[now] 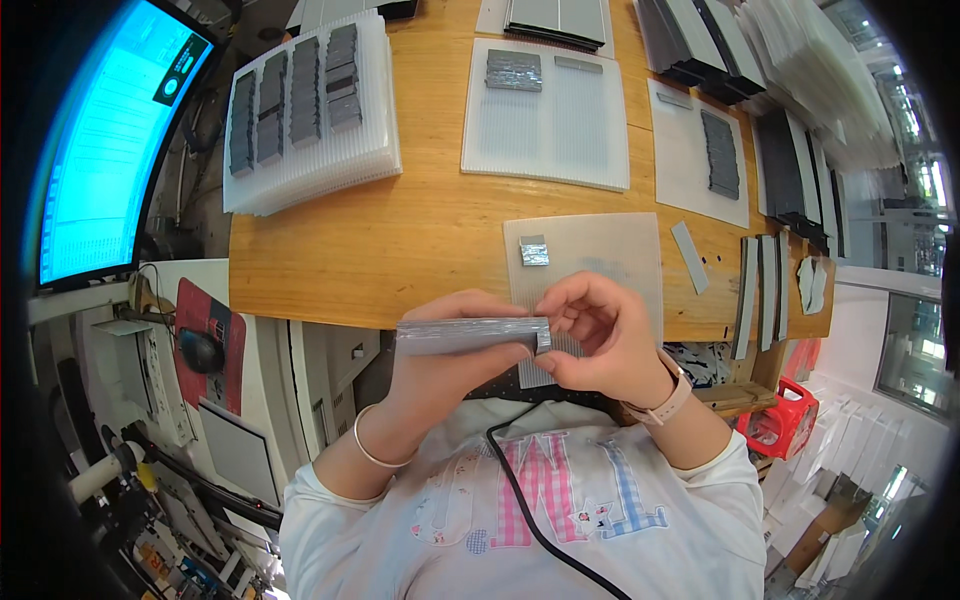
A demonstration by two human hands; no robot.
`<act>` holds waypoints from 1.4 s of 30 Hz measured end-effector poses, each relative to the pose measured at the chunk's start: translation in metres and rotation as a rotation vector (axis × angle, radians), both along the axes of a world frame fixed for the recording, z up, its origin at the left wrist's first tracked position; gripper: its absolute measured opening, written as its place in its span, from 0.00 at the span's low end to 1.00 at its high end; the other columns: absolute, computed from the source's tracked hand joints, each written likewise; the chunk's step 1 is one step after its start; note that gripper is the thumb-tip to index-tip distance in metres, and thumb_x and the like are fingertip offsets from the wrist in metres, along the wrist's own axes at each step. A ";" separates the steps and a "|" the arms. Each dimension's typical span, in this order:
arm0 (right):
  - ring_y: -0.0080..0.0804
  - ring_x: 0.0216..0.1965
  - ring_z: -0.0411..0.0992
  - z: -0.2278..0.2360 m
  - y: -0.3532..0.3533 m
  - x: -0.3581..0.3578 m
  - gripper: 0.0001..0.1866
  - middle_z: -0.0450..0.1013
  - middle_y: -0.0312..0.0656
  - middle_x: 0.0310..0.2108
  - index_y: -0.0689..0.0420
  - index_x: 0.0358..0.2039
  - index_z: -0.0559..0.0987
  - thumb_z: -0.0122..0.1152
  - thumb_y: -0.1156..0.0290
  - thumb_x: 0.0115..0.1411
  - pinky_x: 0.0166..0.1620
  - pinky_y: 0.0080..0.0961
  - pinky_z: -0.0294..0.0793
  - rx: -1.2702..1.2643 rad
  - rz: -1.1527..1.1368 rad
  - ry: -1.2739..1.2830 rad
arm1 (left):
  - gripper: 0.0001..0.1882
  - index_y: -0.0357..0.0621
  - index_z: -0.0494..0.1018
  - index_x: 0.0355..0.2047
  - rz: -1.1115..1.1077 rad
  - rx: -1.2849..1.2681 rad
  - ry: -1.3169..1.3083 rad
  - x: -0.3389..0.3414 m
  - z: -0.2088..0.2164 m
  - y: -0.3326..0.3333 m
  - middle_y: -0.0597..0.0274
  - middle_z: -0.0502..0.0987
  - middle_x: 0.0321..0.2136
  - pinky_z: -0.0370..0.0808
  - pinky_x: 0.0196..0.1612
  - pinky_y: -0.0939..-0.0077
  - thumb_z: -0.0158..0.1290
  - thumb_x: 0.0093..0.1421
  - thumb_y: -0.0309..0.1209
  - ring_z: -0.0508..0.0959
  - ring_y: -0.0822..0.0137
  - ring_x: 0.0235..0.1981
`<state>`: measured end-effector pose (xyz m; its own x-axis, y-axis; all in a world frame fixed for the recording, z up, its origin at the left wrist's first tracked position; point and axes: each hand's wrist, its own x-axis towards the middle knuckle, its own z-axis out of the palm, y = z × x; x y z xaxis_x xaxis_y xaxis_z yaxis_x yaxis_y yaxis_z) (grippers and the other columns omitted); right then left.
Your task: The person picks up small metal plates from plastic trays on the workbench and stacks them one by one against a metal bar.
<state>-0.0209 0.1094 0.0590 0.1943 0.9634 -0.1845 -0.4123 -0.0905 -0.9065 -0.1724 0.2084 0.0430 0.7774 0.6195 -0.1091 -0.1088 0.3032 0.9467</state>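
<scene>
A stack of thin, flat grey strips (465, 336) with shiny layered edges lies in my left hand (440, 378), whose fingers and thumb close round its long sides. At the right end of the stack, my right hand (612, 335) curls its thumb and index finger against the end pieces. Whether it has separated any strip there is hard to make out. Just beyond my hands, a small silvery stack of short pieces (534, 250) rests on a pale translucent sheet (620, 245) at the table's near edge.
The wooden table (430, 240) carries a thick pile of white corrugated sheets (385, 150) with rows of dark strips at left. Another sheet pile (545, 150) stands at the far middle. Long grey bars (767, 290) lie at right. A monitor (110, 140) glows on the left.
</scene>
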 end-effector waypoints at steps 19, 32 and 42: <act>0.37 0.29 0.69 0.008 0.014 0.018 0.13 0.68 0.42 0.25 0.60 0.29 0.72 0.60 0.80 0.38 0.33 0.26 0.69 0.015 -0.030 -1.125 | 0.24 0.34 0.70 0.44 -0.037 0.038 -0.059 -0.022 -0.005 0.006 0.64 0.75 0.26 0.69 0.29 0.86 0.58 0.43 0.16 0.72 0.79 0.26; 0.42 0.32 0.67 -0.004 0.025 0.012 0.14 0.66 0.45 0.28 0.61 0.29 0.71 0.59 0.81 0.37 0.35 0.30 0.68 -0.029 0.104 -1.354 | 0.33 0.29 0.60 0.53 -0.118 -0.211 -0.364 -0.026 -0.014 0.003 0.60 0.74 0.25 0.68 0.31 0.84 0.58 0.45 0.17 0.72 0.76 0.27; 0.42 0.32 0.66 -0.001 0.028 0.016 0.13 0.65 0.45 0.28 0.60 0.29 0.71 0.59 0.80 0.38 0.36 0.30 0.68 -0.025 0.108 -1.401 | 0.35 0.28 0.58 0.54 -0.161 -0.295 -0.494 -0.028 -0.005 -0.001 0.56 0.74 0.25 0.69 0.32 0.80 0.58 0.44 0.18 0.73 0.70 0.28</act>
